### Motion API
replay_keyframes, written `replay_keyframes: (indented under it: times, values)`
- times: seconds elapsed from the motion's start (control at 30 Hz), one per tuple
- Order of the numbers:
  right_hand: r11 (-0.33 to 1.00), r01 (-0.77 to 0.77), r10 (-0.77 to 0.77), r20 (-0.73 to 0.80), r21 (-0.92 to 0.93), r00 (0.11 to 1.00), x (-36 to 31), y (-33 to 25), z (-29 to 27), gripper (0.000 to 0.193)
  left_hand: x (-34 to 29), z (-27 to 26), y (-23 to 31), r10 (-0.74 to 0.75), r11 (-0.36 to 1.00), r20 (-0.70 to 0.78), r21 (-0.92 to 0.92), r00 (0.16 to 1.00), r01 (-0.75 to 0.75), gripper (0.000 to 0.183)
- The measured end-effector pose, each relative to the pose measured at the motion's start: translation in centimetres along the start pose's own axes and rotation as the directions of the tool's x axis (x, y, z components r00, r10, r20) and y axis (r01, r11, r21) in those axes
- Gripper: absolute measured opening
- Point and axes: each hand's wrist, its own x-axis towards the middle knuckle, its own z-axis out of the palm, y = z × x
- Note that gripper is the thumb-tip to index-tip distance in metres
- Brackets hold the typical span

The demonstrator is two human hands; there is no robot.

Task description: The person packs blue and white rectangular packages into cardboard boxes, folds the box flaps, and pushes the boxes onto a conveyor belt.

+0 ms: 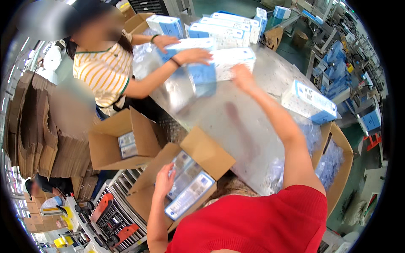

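My right hand [244,79], blurred, reaches across the metal table to the near side of a white and blue box [233,58]. Whether its fingers grip the box is not clear. My left hand [164,180] is over an open cardboard carton [209,149], its fingers stretched out and holding nothing. Inside that carton, next to the hand, lie white and blue boxes [190,195], one of them along the right side. Across the table a co-worker's hand [194,56] reaches to the same box, the other hand [165,42] over a neighbouring box [192,43].
Several white and blue boxes [219,33] stand at the table's far end, and another box [310,101] lies at its right edge. A second open carton [112,141] stands at left by a roller conveyor [122,185]. Clear plastic packaging [329,162] fills a carton at right. Flattened cardboard [38,126] is stacked far left.
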Motion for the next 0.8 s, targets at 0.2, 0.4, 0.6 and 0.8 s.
replay_keyframes:
  times: [0.2, 0.4, 0.6, 0.8]
  values:
    - [0.954, -0.278, 0.274, -0.055, -0.112, 0.96, 9.4, 11.9, -3.3, 0.024, 3.6, 0.5, 6.3, 0.078, 0.995, 0.016, 0.059, 0.997, -0.079, 0.033]
    - [0.974, -0.209, 0.223, 0.227, -0.084, 0.948, 17.2, 7.3, 3.1, 0.064, 8.0, 2.8, 11.0, 0.2, 0.963, 0.104, 0.162, 0.974, -0.215, 0.037]
    - [0.936, -0.308, 0.337, 0.174, -0.172, 0.925, 19.8, 1.6, 7.4, 0.081, 14.4, 4.4, 17.0, 0.289, 0.94, 0.196, 0.127, 0.937, -0.316, 0.043]
    - [0.974, -0.173, 0.063, 0.559, 0.146, 0.827, 16.2, 1.3, 4.6, 0.102, 21.8, 3.0, 18.4, 0.347, 0.838, 0.113, 0.408, 0.931, -0.362, 0.061]
